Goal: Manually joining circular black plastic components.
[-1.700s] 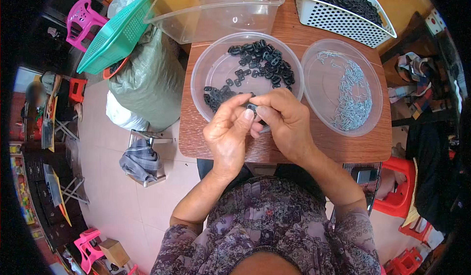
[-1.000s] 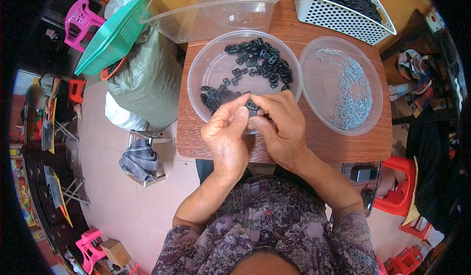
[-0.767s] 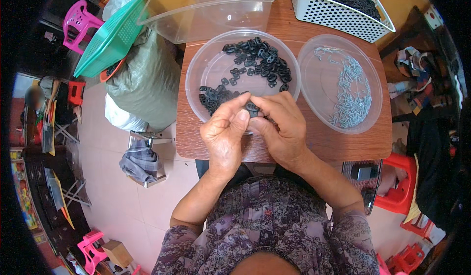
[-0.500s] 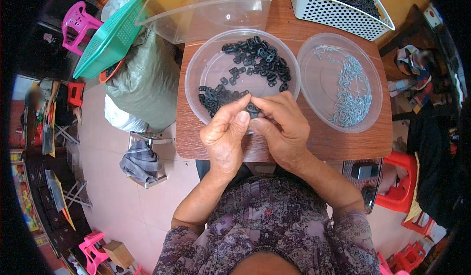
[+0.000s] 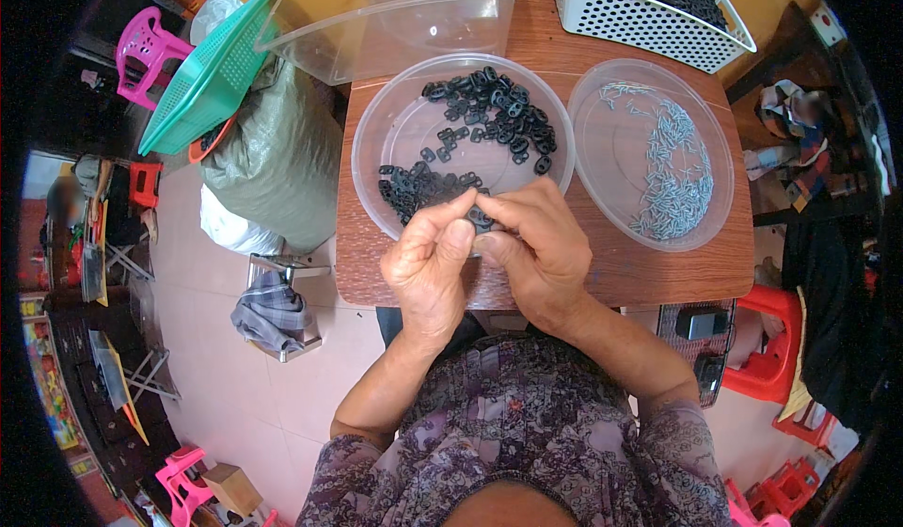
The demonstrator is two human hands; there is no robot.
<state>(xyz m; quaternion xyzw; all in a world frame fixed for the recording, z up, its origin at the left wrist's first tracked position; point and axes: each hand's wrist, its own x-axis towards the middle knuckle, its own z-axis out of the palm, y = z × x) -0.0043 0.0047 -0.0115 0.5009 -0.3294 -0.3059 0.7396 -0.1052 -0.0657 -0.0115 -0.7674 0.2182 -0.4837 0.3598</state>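
My left hand [image 5: 428, 268] and my right hand [image 5: 544, 254] meet over the near rim of a round clear plastic tub [image 5: 365, 165]. Thumbs and index fingers are pinched around a small black plastic part [image 5: 481, 218] with holes in it, and the fingertips cover some of it. Whether a screw sits in the part is hidden. Many similar black parts [image 5: 515, 113] lie in the tub, heaped along its far right side and near left side. To the right, a shallow round clear lid or tray [image 5: 602, 179] holds a spread of small silvery screws [image 5: 673, 174].
The tubs stand on a brown wooden table [image 5: 621, 287]. At the back are a clear rectangular bin [image 5: 404, 33] and a white perforated basket [image 5: 649, 38] of black pieces. Left of the table are a full sack [image 5: 282, 160], green baskets [image 5: 202, 75] and a stool with grey cloth [image 5: 273, 311].
Both hands stay together on the black part, with only a slight shift of the fingertips. The whole view has moved very little.
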